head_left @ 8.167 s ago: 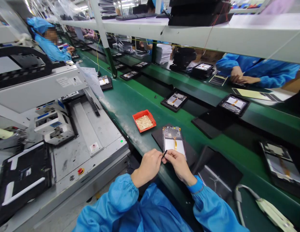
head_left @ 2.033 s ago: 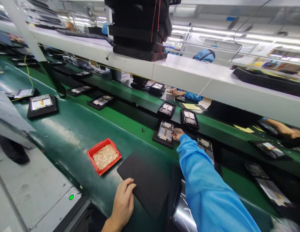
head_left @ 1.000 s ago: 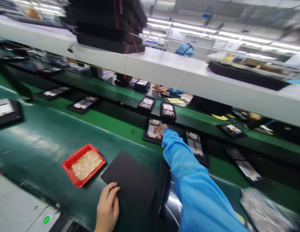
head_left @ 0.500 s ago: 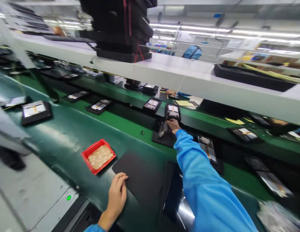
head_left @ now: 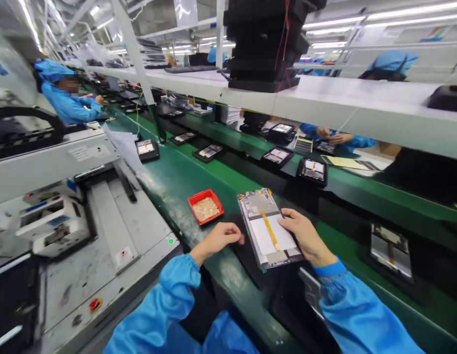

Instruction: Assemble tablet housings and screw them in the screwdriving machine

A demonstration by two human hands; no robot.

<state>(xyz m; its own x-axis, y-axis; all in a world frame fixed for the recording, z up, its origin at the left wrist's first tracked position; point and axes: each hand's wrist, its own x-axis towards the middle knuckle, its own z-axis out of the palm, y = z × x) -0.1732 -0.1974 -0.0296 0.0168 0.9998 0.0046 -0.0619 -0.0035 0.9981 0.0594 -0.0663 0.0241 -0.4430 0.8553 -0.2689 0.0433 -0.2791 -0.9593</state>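
My right hand [head_left: 305, 235] grips the right edge of an opened tablet [head_left: 274, 233], whose white battery, orange ribbon and circuit board face up. The tablet is tilted above a black mat [head_left: 246, 258] on the green bench. Left of the tablet, my left hand [head_left: 220, 238] has its fingers curled and drawn together near the tablet's edge; whether they pinch anything small is hidden. A red tray [head_left: 189, 200] of small pale pieces sits just beyond my left hand. A dark glossy panel [head_left: 298, 305] lies below the tablet, partly behind my right sleeve.
Opened tablets in black holders, one [head_left: 313, 171] ahead and another [head_left: 390, 250] at right, line the green conveyor. A white shelf [head_left: 324, 103] with stacked black trays crosses above. A machine [head_left: 62, 221] stands at left. People in blue work at far left and across the line.
The view has swung left. My right hand has come back from the conveyor and now holds an opened tablet over the mat. My left hand has lifted off the mat and curled.
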